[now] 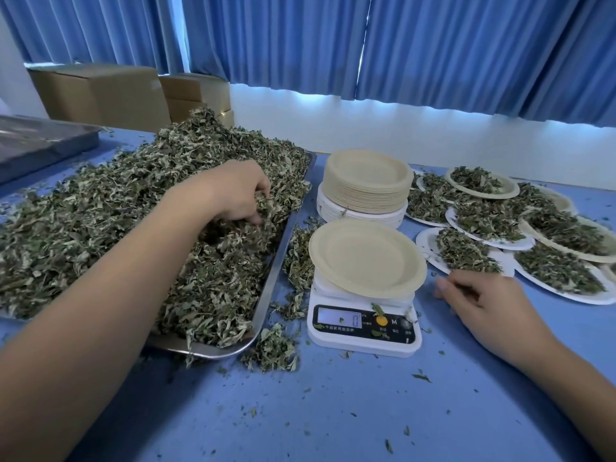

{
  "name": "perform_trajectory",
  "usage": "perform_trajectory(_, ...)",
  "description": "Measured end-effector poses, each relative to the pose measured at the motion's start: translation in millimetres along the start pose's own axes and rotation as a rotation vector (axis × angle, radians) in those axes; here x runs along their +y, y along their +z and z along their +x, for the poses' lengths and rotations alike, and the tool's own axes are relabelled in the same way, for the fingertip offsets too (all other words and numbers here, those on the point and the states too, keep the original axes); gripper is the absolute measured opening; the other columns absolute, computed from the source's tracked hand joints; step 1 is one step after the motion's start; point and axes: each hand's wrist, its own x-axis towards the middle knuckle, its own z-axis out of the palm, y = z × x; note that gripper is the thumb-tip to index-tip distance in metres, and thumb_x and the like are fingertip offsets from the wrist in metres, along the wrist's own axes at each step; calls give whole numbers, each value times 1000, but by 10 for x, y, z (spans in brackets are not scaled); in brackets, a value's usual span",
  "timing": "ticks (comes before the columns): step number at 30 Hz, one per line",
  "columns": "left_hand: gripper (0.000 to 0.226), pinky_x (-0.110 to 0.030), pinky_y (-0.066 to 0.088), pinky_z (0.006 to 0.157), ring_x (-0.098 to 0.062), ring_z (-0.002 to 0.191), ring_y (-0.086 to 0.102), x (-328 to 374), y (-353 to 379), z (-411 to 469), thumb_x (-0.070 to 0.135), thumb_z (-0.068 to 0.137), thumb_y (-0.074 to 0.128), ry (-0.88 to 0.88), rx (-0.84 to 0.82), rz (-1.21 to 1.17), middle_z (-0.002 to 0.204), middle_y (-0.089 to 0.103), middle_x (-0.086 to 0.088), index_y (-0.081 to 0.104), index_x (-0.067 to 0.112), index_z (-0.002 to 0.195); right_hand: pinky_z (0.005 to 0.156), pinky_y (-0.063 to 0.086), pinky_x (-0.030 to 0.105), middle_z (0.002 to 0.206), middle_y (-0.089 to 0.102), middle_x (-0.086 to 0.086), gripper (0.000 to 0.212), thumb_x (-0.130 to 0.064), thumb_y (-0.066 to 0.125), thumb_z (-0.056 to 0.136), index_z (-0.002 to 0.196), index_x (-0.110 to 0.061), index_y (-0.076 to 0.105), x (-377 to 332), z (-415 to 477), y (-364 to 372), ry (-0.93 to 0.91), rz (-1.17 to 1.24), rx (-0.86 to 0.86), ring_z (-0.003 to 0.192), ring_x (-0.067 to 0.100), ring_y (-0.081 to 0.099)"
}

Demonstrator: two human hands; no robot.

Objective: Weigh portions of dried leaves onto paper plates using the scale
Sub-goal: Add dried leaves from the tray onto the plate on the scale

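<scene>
Wide blue desk [333, 411] under everything, and the biggest thing on it by far is the heap of dried leaves [133, 208], piled high on a metal tray [276, 271] at the left and spilling over its rim. Over on the right, a spread of filled plates [490, 225], overlapping one another, portions already laid out. Behind the scale sits the stack of empty plates [366, 185], plenty left. Front and centre, the white scale [363, 328], carrying one empty plate [366, 258], just beside the tray's right edge. Now the left hand [233, 195]: it's buried in the heap near the tray's far right side, grip curled narrow round a clump of leaves. The right hand [483, 301] rests on the desk just right of the scale, grip loose and relaxed, nothing in it that I can see. Display [340, 317] reads zero with the plate on, so the tare looks set. This looks like the first handful of a fresh portion. To do it well, I'd say lift the clump clear, carry it low across the short gap, and let it fall on the plate's middle, then trim by pinches. Watch those stray leaf bits [378, 308] on the scale's face: anything touching the plate could skew the reading.
</scene>
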Motion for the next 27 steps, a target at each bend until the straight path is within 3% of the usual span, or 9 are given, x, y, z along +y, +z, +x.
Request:
perform_trajectory(6, 54, -38, 43, 100, -34, 124, 54, 129, -49, 0, 26, 80, 84, 4, 94, -101, 141, 56, -10, 64, 20, 129, 50, 38, 32, 54, 56, 3, 29, -33, 57, 100, 75, -31, 69, 29, 9, -9, -5, 15, -35, 45, 22, 48)
perform_trajectory(10, 37, -26, 39, 83, -21, 95, 55, 209, -50, -21, 27, 76, 88, 66, 210, -252, 105, 61, 2, 72, 24, 109, 48, 33, 30, 52, 53, 2, 27, -35, 58, 99, 76, -31, 70, 17, 4, -15, -11, 17, -49, 40, 14, 41)
perform_trajectory(13, 22, -23, 49, 70, -8, 75, 62, 338, 11, -75, 23, 73, 90, 130, 266, -534, 73, 67, 16, 74, 24, 88, 46, 30, 22, 53, 52, 1, 27, -32, 60, 100, 75, -28, 69, 9, 5, -25, -24, 20, -53, 40, 11, 39)
perform_trajectory(15, 22, -31, 60, 78, -10, 84, 72, 469, 101, -116, 18, 73, 88, 150, 214, -784, 83, 76, 7, 74, 22, 90, 48, 33, 22, 52, 51, -3, 27, -31, 61, 99, 74, -27, 68, -3, 0, -28, -27, 30, -50, 42, 11, 40)
perform_trajectory(17, 30, -38, 61, 86, -16, 93, 74, 601, 212, -160, 19, 73, 87, 180, 106, -889, 98, 76, 1, 73, 20, 100, 50, 35, 22, 50, 49, -10, 26, -29, 62, 99, 73, -26, 68, -12, -10, -30, -23, 32, -47, 42, 11, 41)
perform_trajectory(21, 60, -40, 51, 103, -14, 113, 63, 725, 338, -217, 33, 74, 89, 269, -149, -623, 123, 64, 5, 63, 31, 128, 51, 36, 21, 50, 49, -12, 26, -28, 63, 99, 74, -25, 68, -10, -23, -37, -28, 31, -48, 44, 11, 44)
perform_trajectory(23, 54, -40, 48, 106, -11, 116, 60, 689, 285, -216, 36, 77, 86, 284, -144, -577, 125, 61, 9, 64, 34, 127, 51, 36, 21, 51, 50, -12, 25, -30, 62, 99, 76, -24, 69, -3, -28, -44, -36, 22, -56, 45, 11, 44)
perform_trajectory(27, 25, -35, 52, 100, -9, 103, 65, 497, 94, -154, 31, 96, 66, 293, 36, -378, 116, 68, 9, 68, 29, 121, 50, 36, 21, 50, 49, -10, 26, -32, 62, 99, 76, -23, 69, 6, -26, -49, -37, 29, -62, 44, 11, 43)
